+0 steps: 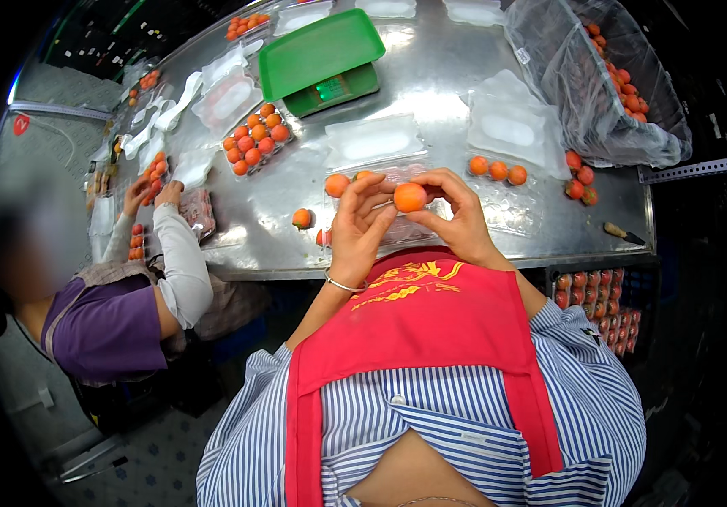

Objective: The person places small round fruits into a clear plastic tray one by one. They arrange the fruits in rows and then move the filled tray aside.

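Between my two hands, above the table edge, is an orange-red round fruit (409,197), perhaps a persimmon or tomato. My right hand (455,212) grips it between thumb and fingers. The fingertips of my left hand (363,222) are at its left side, with the fingers curled. Beneath them lies a clear plastic tray (407,236), partly hidden by my hands, with fruits (337,185) at its upper left. On the right, another clear tray (509,209) has three fruits in its top row. One loose fruit (302,218) lies left of my left hand.
A green scale (322,54) stands at the back of the metal table (262,234), near a filled fruit tray (255,139). A plastic-lined crate (610,114) holds fruit at right. A short knife-like tool (623,233) lies near the right edge. A co-worker (110,317) handles fruit at left.
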Demonstrator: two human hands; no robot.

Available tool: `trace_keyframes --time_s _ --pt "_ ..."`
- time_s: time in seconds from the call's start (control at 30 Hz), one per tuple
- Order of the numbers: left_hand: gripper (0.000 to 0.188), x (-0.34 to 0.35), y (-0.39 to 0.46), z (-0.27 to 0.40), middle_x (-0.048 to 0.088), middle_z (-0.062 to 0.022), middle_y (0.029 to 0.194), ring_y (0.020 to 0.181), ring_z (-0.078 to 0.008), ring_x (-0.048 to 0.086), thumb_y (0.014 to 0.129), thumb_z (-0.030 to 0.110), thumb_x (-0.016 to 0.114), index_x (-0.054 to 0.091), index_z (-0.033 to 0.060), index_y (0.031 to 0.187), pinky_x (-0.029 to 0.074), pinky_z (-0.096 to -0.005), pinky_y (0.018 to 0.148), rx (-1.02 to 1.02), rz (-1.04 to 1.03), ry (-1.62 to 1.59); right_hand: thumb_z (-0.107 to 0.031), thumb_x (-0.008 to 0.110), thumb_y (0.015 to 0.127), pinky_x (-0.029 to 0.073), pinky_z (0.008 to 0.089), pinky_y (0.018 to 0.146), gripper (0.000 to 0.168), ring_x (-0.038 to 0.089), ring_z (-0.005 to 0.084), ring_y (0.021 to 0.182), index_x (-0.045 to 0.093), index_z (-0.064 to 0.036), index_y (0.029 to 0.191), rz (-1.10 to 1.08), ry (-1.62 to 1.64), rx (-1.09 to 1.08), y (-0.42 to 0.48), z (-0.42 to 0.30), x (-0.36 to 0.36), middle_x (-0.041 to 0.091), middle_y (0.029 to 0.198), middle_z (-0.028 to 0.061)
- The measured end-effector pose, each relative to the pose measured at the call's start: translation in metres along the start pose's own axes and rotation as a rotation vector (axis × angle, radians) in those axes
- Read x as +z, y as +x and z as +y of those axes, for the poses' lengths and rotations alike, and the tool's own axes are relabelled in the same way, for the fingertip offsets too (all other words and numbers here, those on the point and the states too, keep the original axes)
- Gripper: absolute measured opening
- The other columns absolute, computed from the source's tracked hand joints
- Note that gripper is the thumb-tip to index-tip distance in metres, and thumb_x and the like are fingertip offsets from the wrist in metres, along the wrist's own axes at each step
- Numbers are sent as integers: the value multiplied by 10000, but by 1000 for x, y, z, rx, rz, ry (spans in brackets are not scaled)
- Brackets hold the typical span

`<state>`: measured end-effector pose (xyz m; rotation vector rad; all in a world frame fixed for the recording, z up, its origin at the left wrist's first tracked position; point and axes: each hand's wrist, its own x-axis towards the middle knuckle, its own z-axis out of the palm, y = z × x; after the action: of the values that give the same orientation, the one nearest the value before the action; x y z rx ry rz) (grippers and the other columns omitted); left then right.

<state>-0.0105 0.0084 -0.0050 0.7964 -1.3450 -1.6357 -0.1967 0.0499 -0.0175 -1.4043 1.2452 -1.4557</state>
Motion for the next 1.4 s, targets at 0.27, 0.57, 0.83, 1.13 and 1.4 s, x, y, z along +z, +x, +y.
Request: trace_keyframes --time_s 0.27,0.57,0.83,1.13,1.4 --pt "380 -16 -9 -7 695 -120 1123 1047 -194 693 998 9 614 518 -1 1365 564 -317 950 -121 90 55 -84 827 818 545 312 886 430 686 185 963 663 -19 1210 448 -102 99 -2 39 -82 692 1103 89" --pt "309 -29 -20 -22 710 -122 1090 992 -201 702 1018 52 619 571 -15 1316 572 -329 910 -196 11 44 -83 838 768 547 374 855 419 695 258 952 671 -39 1149 421 -847 226 -56 113 -211 694 1088 108" --pt "258 -30 -22 -24 714 -131 1085 988 -203 703 1022 50 615 587 -37 1264 578 -345 922 -186 8 66 -58 834 746 519 400 894 416 660 304 1026 668 -43 1127 272 -981 159 -51 107 -215 681 1070 108" --pt "262 -30 -25 -20 713 -130 1082 1017 -192 695 1015 37 623 591 -41 1262 569 -321 947 -217 47 41 -77 839 738 524 393 876 393 668 283 969 679 -37 1094 308 -925 112 -48 121 -222 683 1041 101" --pt "243 -30 -25 -22 717 -137 1127 1052 -202 697 1023 62 621 608 -45 1241 557 -331 957 -246 -8 112 -110 820 849 545 317 878 387 681 169 995 653 -23 1187 336 -61 132 19 26 -105 709 1086 68"
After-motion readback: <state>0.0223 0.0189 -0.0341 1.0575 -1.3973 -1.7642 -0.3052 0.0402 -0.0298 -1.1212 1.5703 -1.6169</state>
